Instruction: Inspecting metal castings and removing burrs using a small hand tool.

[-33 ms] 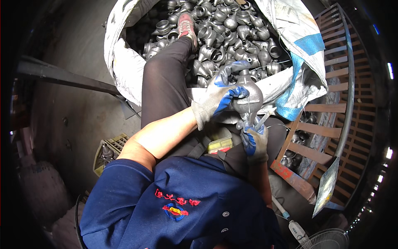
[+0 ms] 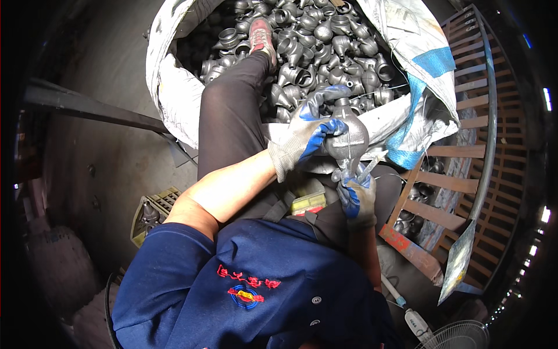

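In front of my lap, my left hand (image 2: 311,128), in a grey glove with blue palm coating, is closed round the left side of a grey bulb-shaped metal casting (image 2: 354,135). The casting has a short neck at its far end and a narrower stem at its near end. My right hand (image 2: 356,198), gloved alike, is closed at that near end. A slim, flat, grey tool (image 2: 372,164) sticks out of the right hand beside the stem; its exact kind is unclear. Which right fingers also press on the casting is hidden.
A big white woven sack (image 2: 180,110) full of similar grey castings (image 2: 322,32) lies ahead, with my shoe (image 2: 261,36) among them. A slatted rack (image 2: 447,183) stands right. A yellowish crate (image 2: 139,224) is left; a fan (image 2: 462,336) is near right.
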Motion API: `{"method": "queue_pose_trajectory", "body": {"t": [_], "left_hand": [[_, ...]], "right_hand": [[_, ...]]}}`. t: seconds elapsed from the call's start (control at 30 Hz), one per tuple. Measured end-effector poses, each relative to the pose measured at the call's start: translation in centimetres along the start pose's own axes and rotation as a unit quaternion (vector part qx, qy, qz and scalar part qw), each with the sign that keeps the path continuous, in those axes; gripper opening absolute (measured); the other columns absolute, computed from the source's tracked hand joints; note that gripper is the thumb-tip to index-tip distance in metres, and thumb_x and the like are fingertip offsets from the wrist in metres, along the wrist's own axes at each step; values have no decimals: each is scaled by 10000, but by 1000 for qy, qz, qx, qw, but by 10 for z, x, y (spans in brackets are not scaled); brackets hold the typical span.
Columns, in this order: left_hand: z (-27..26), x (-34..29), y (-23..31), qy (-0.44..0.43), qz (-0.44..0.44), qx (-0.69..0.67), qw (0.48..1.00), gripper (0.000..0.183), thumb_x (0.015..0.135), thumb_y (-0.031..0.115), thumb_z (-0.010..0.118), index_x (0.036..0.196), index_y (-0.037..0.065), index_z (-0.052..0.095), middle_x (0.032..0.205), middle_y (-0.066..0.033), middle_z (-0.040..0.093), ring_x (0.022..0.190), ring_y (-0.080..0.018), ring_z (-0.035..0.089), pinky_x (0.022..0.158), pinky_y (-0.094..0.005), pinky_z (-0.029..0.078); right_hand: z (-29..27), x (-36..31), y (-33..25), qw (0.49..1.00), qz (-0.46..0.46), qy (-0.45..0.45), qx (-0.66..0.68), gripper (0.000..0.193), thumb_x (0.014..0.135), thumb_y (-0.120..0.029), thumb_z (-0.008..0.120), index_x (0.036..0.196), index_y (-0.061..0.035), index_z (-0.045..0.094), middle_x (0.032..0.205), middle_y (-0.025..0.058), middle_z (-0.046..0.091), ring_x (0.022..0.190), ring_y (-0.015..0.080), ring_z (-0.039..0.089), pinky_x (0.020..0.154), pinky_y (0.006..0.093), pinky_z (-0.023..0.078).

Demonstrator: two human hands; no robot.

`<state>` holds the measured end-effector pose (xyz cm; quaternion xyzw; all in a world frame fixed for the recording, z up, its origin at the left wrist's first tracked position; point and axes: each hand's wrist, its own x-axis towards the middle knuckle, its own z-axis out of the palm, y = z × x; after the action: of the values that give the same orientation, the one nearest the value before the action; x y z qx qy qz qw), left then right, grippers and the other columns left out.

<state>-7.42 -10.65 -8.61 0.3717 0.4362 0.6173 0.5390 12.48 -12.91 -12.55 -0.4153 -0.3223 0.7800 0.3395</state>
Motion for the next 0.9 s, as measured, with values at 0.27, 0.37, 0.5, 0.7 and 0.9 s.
{"method": "queue_pose_trajectory", "body": {"t": [0.27, 0.37, 0.5, 0.7, 0.9], "left_hand": [[-9, 9, 3, -17, 1, -72, 997, 324, 884, 158, 601, 1179, 32, 551, 1075, -32, 584, 962, -93, 533, 878, -255, 434], [-6, 9, 4, -61, -32, -72, 995, 350, 899, 203, 576, 1206, 38, 541, 1074, -31, 589, 971, -104, 538, 886, -266, 428], [-11, 9, -8, -138, 103, 69, 983, 327, 890, 221, 566, 1165, 43, 549, 1061, -48, 600, 970, -158, 569, 880, -319, 448], [-15, 6, -5, -38, 168, 172, 970, 367, 742, 191, 723, 1055, 61, 579, 993, -98, 615, 922, -259, 605, 827, -350, 478], [-19, 5, 0, 18, -66, 5, 998, 641, 590, 361, 827, 1088, 50, 570, 998, -122, 611, 929, -293, 609, 854, -366, 474]], "right_hand": [[-19, 1, -16, 968, 41, -175, 177, 277, 828, 13, 539, 1097, 67, 499, 949, 133, 553, 756, 184, 547, 642, 281, 465], [-16, 2, -21, 970, 63, -169, 163, 308, 810, 5, 557, 1105, 72, 500, 954, 134, 561, 744, 186, 542, 649, 294, 464], [-15, 4, -22, 970, 72, -184, 142, 360, 792, 9, 561, 1141, 72, 498, 936, 120, 575, 724, 174, 549, 636, 261, 458], [-4, 5, -30, 992, -27, -15, -120, 513, 807, -40, 582, 1281, 75, 425, 996, 97, 580, 813, 127, 552, 707, 216, 447], [17, -10, -50, 936, -175, 47, -300, 531, 806, -70, 489, 1322, 37, 423, 1325, 151, 471, 1024, 175, 557, 813, 288, 471]]}}
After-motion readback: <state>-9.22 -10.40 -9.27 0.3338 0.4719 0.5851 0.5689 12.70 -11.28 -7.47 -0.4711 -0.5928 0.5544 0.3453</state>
